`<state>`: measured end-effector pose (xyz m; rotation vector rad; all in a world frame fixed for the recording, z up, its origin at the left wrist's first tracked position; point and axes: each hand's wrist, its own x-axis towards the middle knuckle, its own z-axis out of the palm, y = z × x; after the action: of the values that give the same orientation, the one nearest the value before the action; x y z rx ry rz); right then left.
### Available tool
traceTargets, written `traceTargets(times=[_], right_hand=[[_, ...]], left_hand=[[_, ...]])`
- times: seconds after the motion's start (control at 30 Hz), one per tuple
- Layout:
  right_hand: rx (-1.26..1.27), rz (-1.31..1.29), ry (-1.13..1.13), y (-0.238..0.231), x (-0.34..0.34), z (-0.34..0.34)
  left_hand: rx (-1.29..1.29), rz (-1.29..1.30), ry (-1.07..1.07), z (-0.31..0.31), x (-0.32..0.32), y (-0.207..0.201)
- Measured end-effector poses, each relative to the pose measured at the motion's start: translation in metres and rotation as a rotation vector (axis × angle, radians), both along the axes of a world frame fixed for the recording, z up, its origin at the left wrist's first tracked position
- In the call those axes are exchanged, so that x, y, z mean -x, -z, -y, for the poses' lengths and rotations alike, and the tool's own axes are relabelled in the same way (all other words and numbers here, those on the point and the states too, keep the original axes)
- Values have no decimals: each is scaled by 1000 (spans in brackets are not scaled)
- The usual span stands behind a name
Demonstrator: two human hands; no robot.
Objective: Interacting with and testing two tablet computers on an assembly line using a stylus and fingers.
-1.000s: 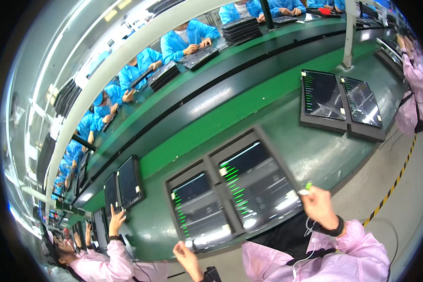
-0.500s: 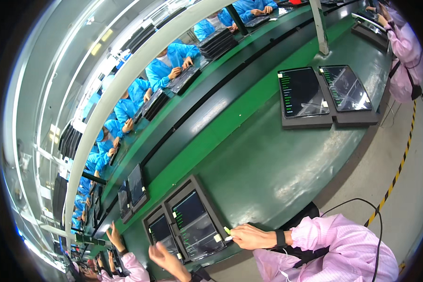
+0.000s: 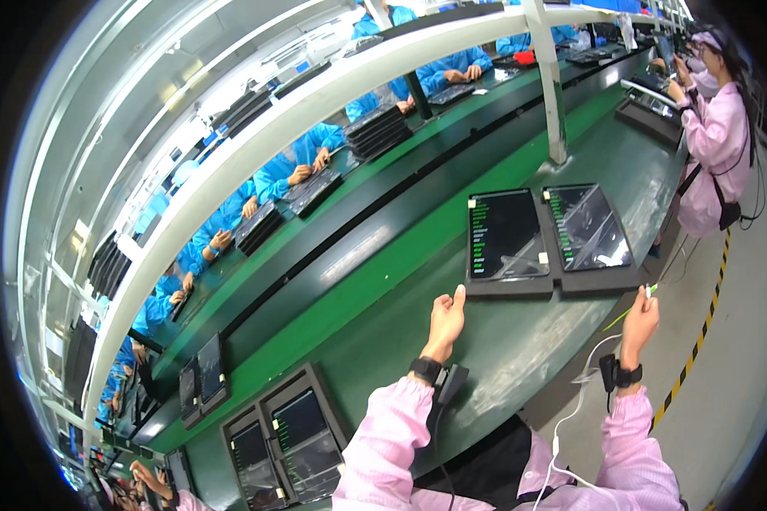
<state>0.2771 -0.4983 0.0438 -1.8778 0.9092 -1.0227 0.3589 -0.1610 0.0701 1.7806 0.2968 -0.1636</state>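
Observation:
Two tablets lie side by side in a dark foam tray (image 3: 511, 292) on the green bench. The left tablet (image 3: 507, 238) and right tablet (image 3: 590, 228) both show rows of green marks on black screens, with clear film over them. My left hand (image 3: 446, 325) is just off the tray's near left corner, thumb raised apart from half-curled fingers, nothing visible in it. By the near right corner my right hand (image 3: 639, 328) pinches a small white-and-green cable plug (image 3: 650, 291). A white cable (image 3: 581, 392) hangs beside that wrist. Both wrists wear black bands.
Another foam tray (image 3: 328, 396) with two tablets is at the lower left, and a further pair of tablets (image 3: 203, 379) lies beyond it. A white post (image 3: 550, 102) rises from the bench. Workers in blue sit opposite; a person in pink (image 3: 716, 128) stands at the far right.
Both hands have moved right, from the lower-left tray to the right-hand tray. The view has shifted, so the right-hand tray appears lower and further left. The right hand still holds the plug.

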Motion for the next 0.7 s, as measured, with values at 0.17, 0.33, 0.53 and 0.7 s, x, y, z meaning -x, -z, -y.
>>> traceTargets(times=[0.17, 0.33, 0.53, 0.7], right_hand=[[-60, -77, -57, 29, -47, 66], [-17, -69, -165, 30, -41, 55], [53, -178, -288, 14, 2, 14], [47, -225, -402, 19, 29, -38]], left_hand=[[217, -89, 180, 25, -22, -13], [208, -101, 170, 8, 0, -17], [121, -233, 55, -23, 101, -40], [86, -316, -178, -47, 199, -44]])
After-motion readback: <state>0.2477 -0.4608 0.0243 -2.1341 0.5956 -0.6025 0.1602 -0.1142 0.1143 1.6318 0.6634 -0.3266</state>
